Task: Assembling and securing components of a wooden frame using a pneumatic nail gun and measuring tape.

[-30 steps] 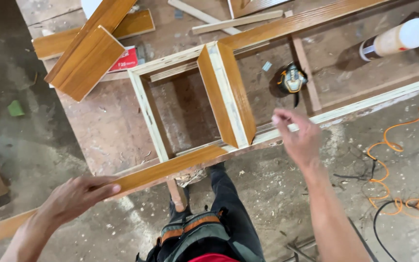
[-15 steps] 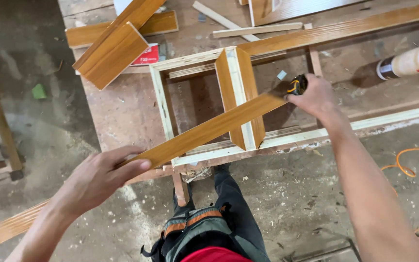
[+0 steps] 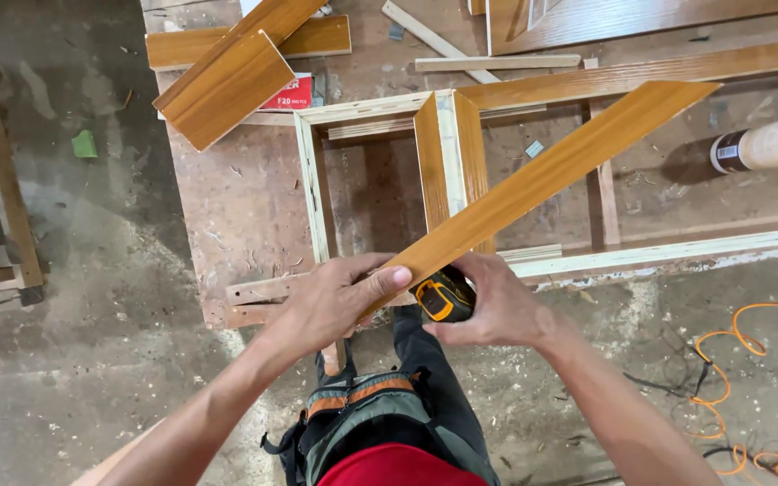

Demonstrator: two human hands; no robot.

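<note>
My left hand (image 3: 339,301) grips the near end of a long brown wooden strip (image 3: 556,171), thumb pressed on its top face. The strip rises diagonally up and to the right over a pale-edged wooden frame (image 3: 315,193) on the workbench. My right hand (image 3: 493,301) holds a yellow and black tape measure (image 3: 443,297) right under the strip's near end, touching my left hand. An upright brown board (image 3: 450,153) stands inside the frame.
Stacked brown boards (image 3: 227,76) and a red box (image 3: 288,93) lie at the bench's far left. A white and black glue bottle (image 3: 767,144) lies at the right. An orange cable (image 3: 749,342) curls on the dusty floor. A wooden stand (image 3: 2,171) is on the left.
The strip has swung up off the frame's near edge. My right hand picked up the tape measure from inside the frame and brought it to the strip's near end beside my left hand.
</note>
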